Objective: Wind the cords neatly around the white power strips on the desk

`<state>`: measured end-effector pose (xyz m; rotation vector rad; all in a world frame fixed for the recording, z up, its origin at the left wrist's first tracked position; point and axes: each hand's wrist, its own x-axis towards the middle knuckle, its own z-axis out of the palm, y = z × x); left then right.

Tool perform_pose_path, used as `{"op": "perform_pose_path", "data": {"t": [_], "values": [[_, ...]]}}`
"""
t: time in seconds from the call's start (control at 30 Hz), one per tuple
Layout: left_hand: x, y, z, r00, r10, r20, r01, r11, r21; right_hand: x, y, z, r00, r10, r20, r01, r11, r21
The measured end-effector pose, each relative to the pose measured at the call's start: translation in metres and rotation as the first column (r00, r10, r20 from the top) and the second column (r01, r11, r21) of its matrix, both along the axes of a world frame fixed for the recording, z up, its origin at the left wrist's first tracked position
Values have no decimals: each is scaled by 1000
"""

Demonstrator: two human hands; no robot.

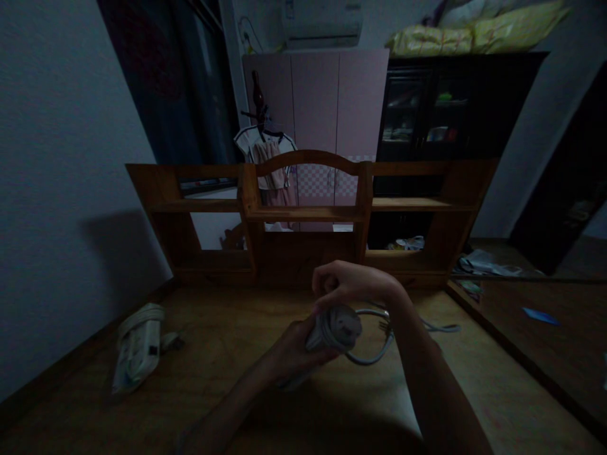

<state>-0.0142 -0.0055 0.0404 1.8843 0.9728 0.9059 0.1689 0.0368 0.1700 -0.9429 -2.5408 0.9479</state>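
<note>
My left hand is wrapped round a white power strip held above the wooden desk. The strip's white cord is coiled round it, and a loop hangs off to the right. My right hand sits just above the strip with its fingers curled in a pinch on the cord. Both hands are near the middle of the desk, in front of the shelf unit.
A second white power strip with its cord wound on lies at the desk's left. A wooden shelf unit stands at the back edge. A darker table with papers adjoins on the right. The room is dim.
</note>
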Motion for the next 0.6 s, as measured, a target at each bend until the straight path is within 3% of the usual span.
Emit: {"op": "perform_pose_path", "data": {"t": [0.07, 0.17, 0.3, 0.4, 0.5, 0.6], "values": [[0, -2, 0, 999, -44, -16, 45, 998, 40, 6, 3, 0, 1000, -13, 5, 13, 999, -45], [-1, -2, 0, 1000, -17, -20, 18, 996, 85, 8, 12, -7, 1000, -28, 8, 29, 996, -80], [-7, 5, -4, 1000, 10, 19, -11, 996, 88, -2, 34, -28, 998, -9, -58, 1, 992, -129], [-12, 13, -8, 989, 62, 131, -71, 995, 64, -10, 52, -48, 992, -31, -126, 10, 987, -160], [-14, 20, -13, 955, 106, 278, -96, 994, -48, -15, 66, -65, 991, -51, -122, 32, 987, -155], [-11, 24, -18, 917, 119, 381, -39, 977, -210, -16, 75, -78, 995, -64, -80, 55, 992, -118]]}}
